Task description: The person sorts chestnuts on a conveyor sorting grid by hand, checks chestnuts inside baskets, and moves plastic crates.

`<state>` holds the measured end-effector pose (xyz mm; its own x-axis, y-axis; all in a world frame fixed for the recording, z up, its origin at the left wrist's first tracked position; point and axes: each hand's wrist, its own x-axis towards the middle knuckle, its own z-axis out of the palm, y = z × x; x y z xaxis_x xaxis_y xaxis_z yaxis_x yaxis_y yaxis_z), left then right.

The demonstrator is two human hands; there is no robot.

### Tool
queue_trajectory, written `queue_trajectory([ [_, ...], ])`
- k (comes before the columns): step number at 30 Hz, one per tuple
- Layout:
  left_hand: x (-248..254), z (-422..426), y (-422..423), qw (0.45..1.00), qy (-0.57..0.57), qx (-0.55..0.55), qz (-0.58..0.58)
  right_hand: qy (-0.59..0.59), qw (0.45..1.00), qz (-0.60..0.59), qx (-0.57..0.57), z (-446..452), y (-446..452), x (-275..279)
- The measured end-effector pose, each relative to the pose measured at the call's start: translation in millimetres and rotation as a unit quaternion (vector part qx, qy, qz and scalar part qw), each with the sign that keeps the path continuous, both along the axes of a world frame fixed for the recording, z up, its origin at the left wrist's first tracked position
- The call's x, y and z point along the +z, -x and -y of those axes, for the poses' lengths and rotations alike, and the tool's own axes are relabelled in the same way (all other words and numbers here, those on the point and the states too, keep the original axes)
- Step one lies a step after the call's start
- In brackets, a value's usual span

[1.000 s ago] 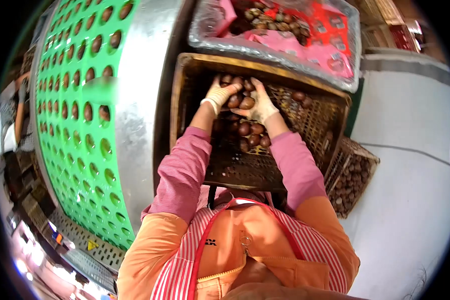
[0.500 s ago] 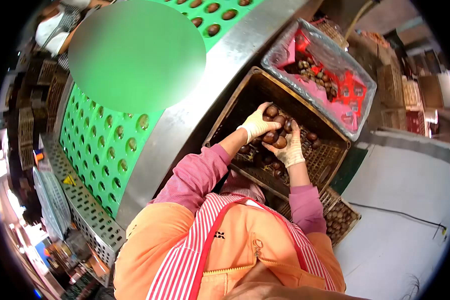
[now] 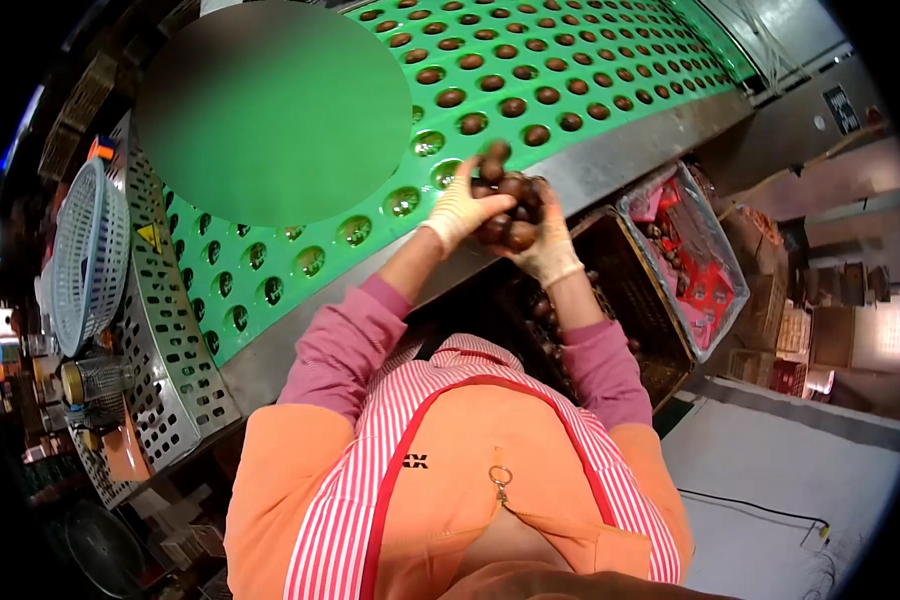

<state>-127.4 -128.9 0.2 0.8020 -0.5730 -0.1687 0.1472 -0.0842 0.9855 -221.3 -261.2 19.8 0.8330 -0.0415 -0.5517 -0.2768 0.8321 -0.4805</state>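
A cluster of round brown nuts (image 3: 511, 186) is cupped between my two hands, above the metal edge of the green tray. On its left side, my left hand (image 3: 460, 210), in a pale glove, holds the nuts with curved fingers. My right hand (image 3: 552, 248), gloved too, supports them from the right and below. The green holed surface (image 3: 355, 232) lies just beyond; its back and right holes carry single brown nuts, while the nearer left holes show none. Below my right forearm, the brown crate (image 3: 635, 300) contains more nuts, partly hidden by my arm.
A plastic-lined box (image 3: 715, 245) with red and pink packets and nuts stands beside the crate. At the left are a white basket (image 3: 90, 258) and a perforated metal panel (image 3: 165, 345). A metal rim (image 3: 610, 150) borders the green surface. A blurred disc covers part of the view.
Both hands have lifted the nuts out of the crate and moved them over the metal rim. The view has turned towards the green surface.
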Motion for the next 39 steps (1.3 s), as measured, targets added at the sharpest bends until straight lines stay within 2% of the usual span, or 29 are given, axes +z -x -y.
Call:
queue_trajectory([
  [1, -11.8, -24.6, -13.7, 0.999, 0.018, 0.030, 0.014, -0.018, 0.999, 0.006, 0.037, -17.5, -20.5, -12.8],
  [2, 3.0, -53.0, -19.3, 0.998, -0.001, 0.050, -0.041, -0.038, 0.997, 0.010, 0.072, -36.4, -38.0, -23.0],
  [4, -13.6, -100.5, -38.7, 0.993, 0.025, 0.106, -0.036, -0.021, 0.996, -0.011, 0.088, -86.9, -65.1, -19.9],
  [6, -0.2, -143.7, -43.0, 0.977, 0.036, 0.145, -0.154, -0.049, 0.991, -0.016, 0.126, -120.4, -93.9, -43.7],
  [7, -24.2, -161.6, -55.0, 0.978, 0.053, 0.165, -0.117, -0.020, 0.991, -0.025, 0.131, -137.9, -105.2, -48.5],
  [9, -66.1, -195.4, -70.4, 0.971, 0.063, 0.191, -0.129, 0.052, 0.985, -0.024, 0.160, -157.3, -121.0, -53.1],
  [11, -78.8, -207.7, -76.5, 0.960, 0.076, 0.235, -0.131, 0.148, 0.970, -0.010, 0.191, -167.2, -128.6, -36.5],
  [14, -49.6, -215.0, -73.9, 0.956, -0.002, 0.215, -0.200, 0.338, 0.921, 0.076, 0.177, -160.0, -144.5, -52.5],
  [15, -54.1, -214.4, -77.2, 0.956, -0.024, 0.207, -0.208, 0.378, 0.907, 0.023, 0.186, -148.6, -151.6, -44.6],
  [16, -60.4, -213.2, -79.7, 0.968, -0.039, 0.198, -0.151, 0.511, 0.841, 0.092, 0.152, -135.7, -164.4, -51.1],
  [17, -67.5, -211.9, -81.1, 0.976, -0.055, 0.188, -0.094, 0.691, 0.704, 0.058, 0.156, -118.8, -168.5, -55.4],
  [18, -72.0, -211.1, -82.3, 0.980, -0.072, 0.179, -0.037, 0.833, 0.531, 0.023, 0.153, -106.2, -169.7, -43.3],
  [20, -56.5, -212.9, -90.4, 0.974, -0.166, 0.148, 0.046, 0.853, 0.448, -0.001, 0.268, -65.9, -186.3, -57.1],
  [22, -37.1, -213.3, -100.3, 0.935, -0.294, 0.111, 0.163, 0.833, 0.452, -0.056, 0.315, -52.2, -193.9, -34.7],
  [24, -26.2, -201.8, -115.2, 0.940, -0.255, 0.118, 0.193, 0.853, 0.449, -0.049, 0.261, -41.9, -209.1, -28.1],
  [26, -23.2, -178.6, -141.3, 0.940, -0.224, 0.112, 0.232, 0.849, 0.468, 0.025, 0.243, -39.4, -230.1, -27.9],
  [28, -26.6, -155.2, -166.2, 0.932, -0.246, 0.054, 0.261, 0.856, 0.416, 0.002, 0.306, -48.1, -254.0, -30.2],
  [30, -30.5, -141.8, -183.1, 0.894, -0.375, -0.043, 0.242, 0.839, 0.400, -0.019, 0.368, -56.0, -267.0, -30.9],
  [34, -28.0, -134.7, -215.8, 0.829, -0.471, -0.024, 0.299, 0.835, 0.459, -0.030, 0.302, -46.9, -293.2, -12.7],
  [35, -23.8, -132.6, -224.9, 0.791, -0.494, -0.030, 0.359, 0.836, 0.488, -0.012, 0.250, -40.4, -306.1, -25.6],
  [36, -22.5, -129.1, -238.4, 0.781, -0.495, -0.053, 0.376, 0.837, 0.508, 0.015, 0.202, -39.5, -321.2, -34.9],
  [38, -51.5, -126.4, -256.9, 0.733, -0.440, -0.055, 0.517, 0.823, 0.549, 0.053, 0.137, -60.0, -342.0, -39.8],
  [39, -62.2, -123.7, -262.5, 0.766, -0.440, -0.078, 0.463, 0.809, 0.551, 0.092, 0.185, -61.0, -352.4, -60.9],
])
